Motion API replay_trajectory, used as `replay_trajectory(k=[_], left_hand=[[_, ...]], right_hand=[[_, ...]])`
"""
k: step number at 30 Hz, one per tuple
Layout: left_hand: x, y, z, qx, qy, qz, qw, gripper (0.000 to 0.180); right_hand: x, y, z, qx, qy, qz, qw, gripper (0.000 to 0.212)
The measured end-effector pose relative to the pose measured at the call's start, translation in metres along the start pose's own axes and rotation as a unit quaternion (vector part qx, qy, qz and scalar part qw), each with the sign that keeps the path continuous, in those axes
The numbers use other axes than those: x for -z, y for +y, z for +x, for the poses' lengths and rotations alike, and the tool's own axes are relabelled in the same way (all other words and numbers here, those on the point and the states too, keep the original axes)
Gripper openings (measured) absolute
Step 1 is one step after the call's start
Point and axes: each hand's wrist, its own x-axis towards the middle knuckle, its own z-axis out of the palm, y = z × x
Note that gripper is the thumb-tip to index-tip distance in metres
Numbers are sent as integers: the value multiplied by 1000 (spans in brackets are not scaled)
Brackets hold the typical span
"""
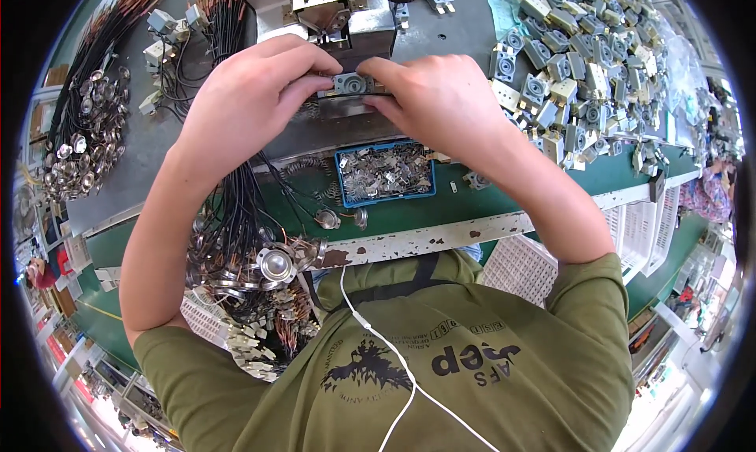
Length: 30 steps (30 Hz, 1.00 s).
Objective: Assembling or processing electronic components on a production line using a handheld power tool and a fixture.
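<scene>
Both hands meet at the far middle, just in front of a metal press fixture [327, 11]. Between them is a small grey block with a round centre [352, 83] and metal tabs at its ends. My left hand [250, 94] pinches its left end between thumb and forefinger. At its right end, the thumb and fingers of my right hand [437, 98] are closed on it. The block lies level, round face up, at the fixture's front edge; whether it rests on the fixture I cannot tell.
A blue tray [390, 201] of small metal terminals sits below my hands. Similar grey and cream blocks [583, 70] are heaped at right. Bundles of black wires [232, 196] with round metal caps [276, 264] hang at left. The table's worn white edge [441, 239] runs before me.
</scene>
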Motion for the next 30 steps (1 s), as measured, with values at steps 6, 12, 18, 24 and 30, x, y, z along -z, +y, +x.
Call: replay_trajectory(k=[6,12,18,24,30], left_hand=[[-3,1,1,7,-5,-12,1000,13],[-14,2,7,16,-16,1,1000,13],[-26,1,12,-55,-19,61,996,12],[-22,2,10,-31,-24,44,998,17],[-6,19,-5,-81,-48,-32,995,31]], right_hand=[[6,1,7,16,-31,-35,999,30],[8,-12,-30,-32,-12,181,983,29],[-1,-22,-57,-150,-28,411,899,36],[17,-27,-65,-169,-38,438,882,46],[43,-26,-63,-214,-23,436,874,45]])
